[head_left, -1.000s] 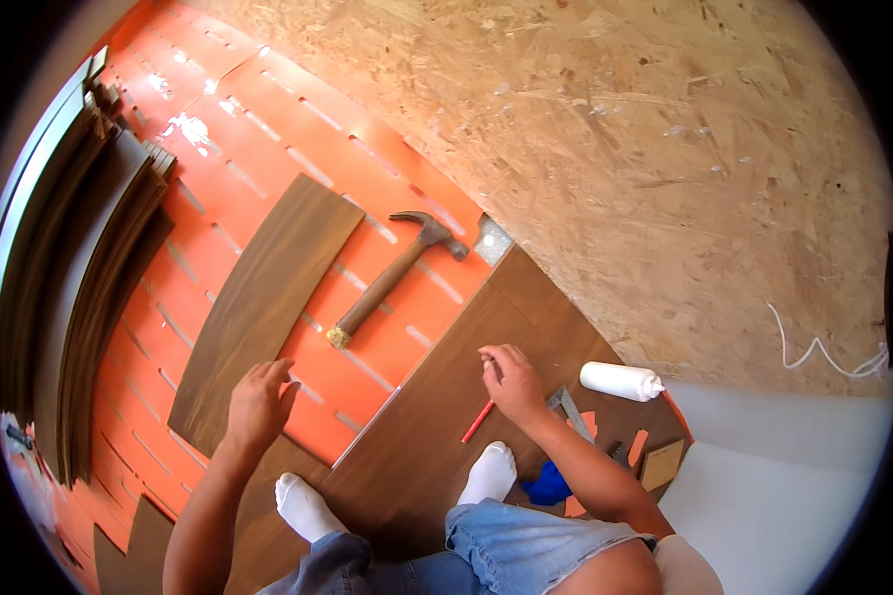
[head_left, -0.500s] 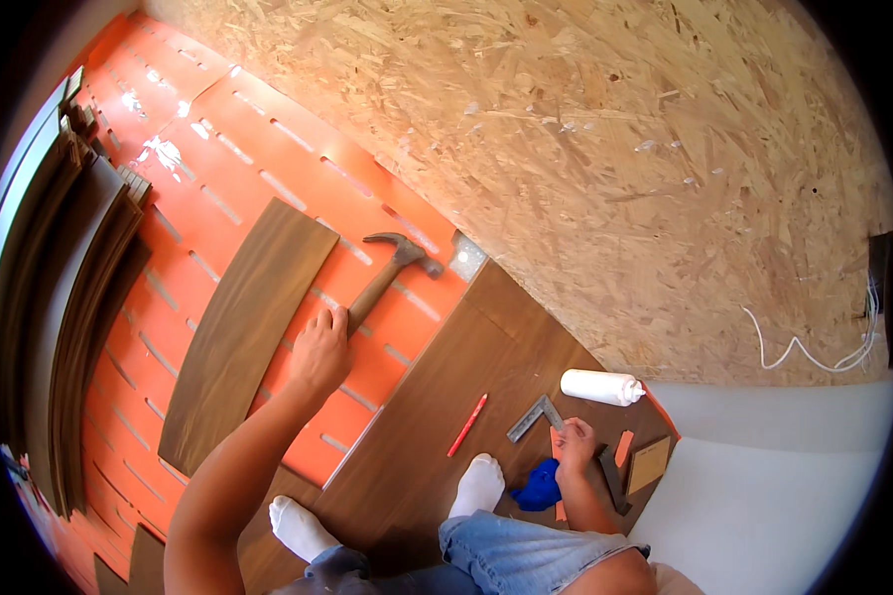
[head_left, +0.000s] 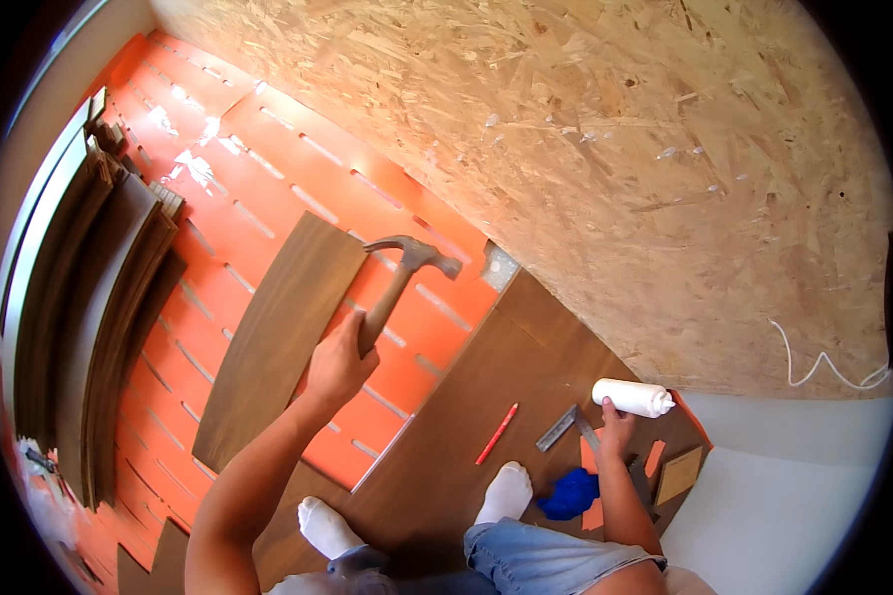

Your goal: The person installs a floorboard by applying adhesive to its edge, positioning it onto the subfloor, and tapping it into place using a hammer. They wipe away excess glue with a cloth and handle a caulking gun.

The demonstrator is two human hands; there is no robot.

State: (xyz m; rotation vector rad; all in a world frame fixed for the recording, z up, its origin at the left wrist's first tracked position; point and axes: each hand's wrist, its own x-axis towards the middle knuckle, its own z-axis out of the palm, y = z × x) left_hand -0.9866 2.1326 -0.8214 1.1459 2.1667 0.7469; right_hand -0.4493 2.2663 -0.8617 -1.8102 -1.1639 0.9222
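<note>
My left hand [head_left: 342, 359] is closed around the handle of a claw hammer [head_left: 392, 297], held over the orange underlay with its head pointing away from me. Beside that hand, a loose brown floor plank [head_left: 283, 337] lies on the underlay. On the laid floor at the right, my right hand [head_left: 618, 428] reaches to a white squeeze bottle [head_left: 630, 398] lying on its side. A finger stretches to the bottle's near side; the other fingers are partly hidden. Just left of this hand lies a metal try square [head_left: 558, 428], with a red pencil [head_left: 496, 433] further left.
Stacked planks [head_left: 99, 327] stand along the left. Orange slotted underlay [head_left: 268, 183] borders the laid brown flooring [head_left: 456, 382]. A blue cloth [head_left: 569, 494], orange scraps [head_left: 655, 457] and a small tan board [head_left: 678, 474] lie near my right forearm. A strand-board sheet [head_left: 605, 178] spans the far side.
My right hand has moved from beside the try square up to the bottle. The hammer stays in my left hand, slightly shifted. The whole view has slid a little.
</note>
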